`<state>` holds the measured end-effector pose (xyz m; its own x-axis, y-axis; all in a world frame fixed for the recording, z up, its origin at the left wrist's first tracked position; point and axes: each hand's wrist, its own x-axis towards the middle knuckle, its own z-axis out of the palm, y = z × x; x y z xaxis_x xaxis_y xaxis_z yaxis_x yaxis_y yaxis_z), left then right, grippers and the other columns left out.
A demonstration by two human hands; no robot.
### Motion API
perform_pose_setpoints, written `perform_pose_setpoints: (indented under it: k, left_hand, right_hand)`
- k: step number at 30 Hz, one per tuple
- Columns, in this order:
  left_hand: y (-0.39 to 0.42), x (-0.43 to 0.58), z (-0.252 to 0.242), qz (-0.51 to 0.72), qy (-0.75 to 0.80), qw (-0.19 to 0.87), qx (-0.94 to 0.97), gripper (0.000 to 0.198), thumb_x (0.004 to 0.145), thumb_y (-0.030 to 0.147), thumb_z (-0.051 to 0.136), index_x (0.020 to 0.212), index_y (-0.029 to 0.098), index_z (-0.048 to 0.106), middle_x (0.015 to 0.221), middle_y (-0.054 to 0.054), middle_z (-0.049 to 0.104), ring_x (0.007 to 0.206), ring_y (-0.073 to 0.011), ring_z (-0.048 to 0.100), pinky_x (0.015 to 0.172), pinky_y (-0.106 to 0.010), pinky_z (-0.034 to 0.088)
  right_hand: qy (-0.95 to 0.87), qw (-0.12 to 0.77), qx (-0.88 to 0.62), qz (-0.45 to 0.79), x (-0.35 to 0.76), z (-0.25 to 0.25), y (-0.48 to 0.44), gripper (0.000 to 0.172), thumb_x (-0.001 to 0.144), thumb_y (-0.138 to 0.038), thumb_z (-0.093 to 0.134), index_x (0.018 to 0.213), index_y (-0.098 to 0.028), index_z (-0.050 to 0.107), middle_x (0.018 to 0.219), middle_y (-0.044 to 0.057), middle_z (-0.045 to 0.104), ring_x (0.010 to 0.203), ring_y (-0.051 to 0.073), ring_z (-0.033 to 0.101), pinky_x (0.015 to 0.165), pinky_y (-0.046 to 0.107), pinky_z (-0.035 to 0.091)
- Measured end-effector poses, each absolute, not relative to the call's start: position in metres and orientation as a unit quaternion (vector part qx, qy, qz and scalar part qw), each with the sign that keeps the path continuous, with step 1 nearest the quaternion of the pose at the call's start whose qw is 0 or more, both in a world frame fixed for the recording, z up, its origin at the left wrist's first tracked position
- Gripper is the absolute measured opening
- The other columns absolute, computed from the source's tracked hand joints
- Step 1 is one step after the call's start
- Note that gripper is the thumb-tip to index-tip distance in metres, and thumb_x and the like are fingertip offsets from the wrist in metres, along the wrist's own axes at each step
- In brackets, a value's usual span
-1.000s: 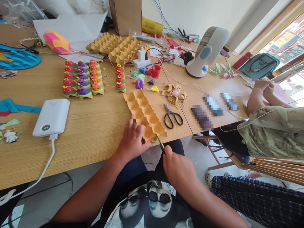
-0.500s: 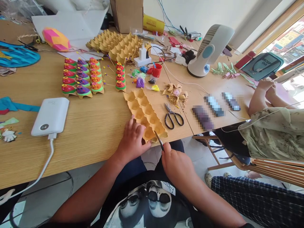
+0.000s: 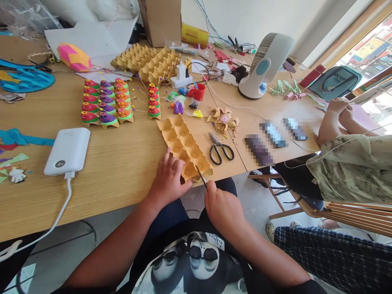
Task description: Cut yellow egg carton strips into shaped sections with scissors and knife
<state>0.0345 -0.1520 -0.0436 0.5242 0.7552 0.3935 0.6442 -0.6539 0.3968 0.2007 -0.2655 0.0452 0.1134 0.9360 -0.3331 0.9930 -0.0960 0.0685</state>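
A yellow-brown egg carton strip (image 3: pixel 183 143) lies at the wooden table's near edge. My left hand (image 3: pixel 168 179) grips the carton's near end, with the fingers curled over its cups. My right hand (image 3: pixel 222 208) is closed round a pair of small scissors (image 3: pixel 201 177). Their blades point up and left into the carton's near right corner. A second pair of scissors with black handles (image 3: pixel 221 149) lies on the table just right of the carton.
Painted carton cups (image 3: pixel 107 102) stand in rows at the back left. A white power bank (image 3: pixel 67 151) with cable lies at left, a stack of egg trays (image 3: pixel 147 61) and a white fan (image 3: pixel 263 65) behind. Another person (image 3: pixel 349 163) sits at right.
My right hand has moved up and left, pushing the scissor blades further into the carton's near corner. My left hand has kept its grip on the carton.
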Motion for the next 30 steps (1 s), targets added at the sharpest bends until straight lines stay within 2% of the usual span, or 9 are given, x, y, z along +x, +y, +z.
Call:
perform_pose_setpoints:
  k: [9, 14, 18, 23, 30]
  left_hand:
    - [-0.151, 0.035, -0.044, 0.275, 0.400, 0.097, 0.869, 0.040, 0.085, 0.037, 0.070, 0.116, 0.020, 0.051, 0.118, -0.016, 0.059, 0.157, -0.0479, 0.026, 0.124, -0.067, 0.033]
    - [-0.150, 0.034, -0.045, 0.272, 0.400, 0.105, 0.869, 0.038, 0.086, 0.038, 0.070, 0.114, 0.020, 0.052, 0.117, -0.016, 0.059, 0.158, -0.0484, 0.025, 0.125, -0.066, 0.032]
    - [-0.150, 0.034, -0.046, 0.272, 0.403, 0.103, 0.868, 0.041, 0.085, 0.041, 0.071, 0.115, 0.020, 0.053, 0.119, -0.016, 0.059, 0.157, -0.0487, 0.026, 0.125, -0.066, 0.033]
    - [-0.151, 0.035, -0.046, 0.276, 0.413, 0.102, 0.862, 0.041, 0.084, 0.040, 0.071, 0.115, 0.020, 0.053, 0.120, -0.016, 0.058, 0.157, -0.0481, 0.027, 0.125, -0.066, 0.032]
    - [-0.152, 0.034, -0.044, 0.274, 0.410, 0.111, 0.863, 0.041, 0.083, 0.036, 0.072, 0.115, 0.021, 0.051, 0.120, -0.016, 0.060, 0.157, -0.0477, 0.028, 0.124, -0.067, 0.032]
  right_hand:
    - [0.657, 0.140, 0.735, -0.096, 0.204, 0.040, -0.287, 0.009, 0.111, -0.026, 0.044, 0.105, -0.021, 0.048, 0.078, 0.004, 0.076, 0.076, 0.020, 0.080, 0.049, 0.028, 0.025]
    - [0.651, 0.150, 0.737, -0.106, 0.199, 0.050, -0.277, 0.009, 0.109, -0.023, 0.045, 0.111, -0.019, 0.053, 0.080, 0.006, 0.078, 0.077, 0.022, 0.081, 0.050, 0.026, 0.031]
    - [0.655, 0.151, 0.733, -0.102, 0.196, 0.056, -0.263, 0.016, 0.107, -0.021, 0.046, 0.121, -0.017, 0.054, 0.080, 0.007, 0.079, 0.078, 0.024, 0.081, 0.052, 0.026, 0.038]
    - [0.659, 0.142, 0.731, -0.107, 0.198, 0.055, -0.261, 0.018, 0.108, -0.021, 0.044, 0.121, -0.016, 0.055, 0.084, 0.009, 0.080, 0.082, 0.025, 0.082, 0.053, 0.026, 0.041]
    - [0.649, 0.152, 0.736, -0.121, 0.204, 0.053, -0.285, 0.009, 0.110, -0.024, 0.045, 0.110, -0.020, 0.054, 0.082, 0.004, 0.079, 0.080, 0.023, 0.082, 0.049, 0.028, 0.030]
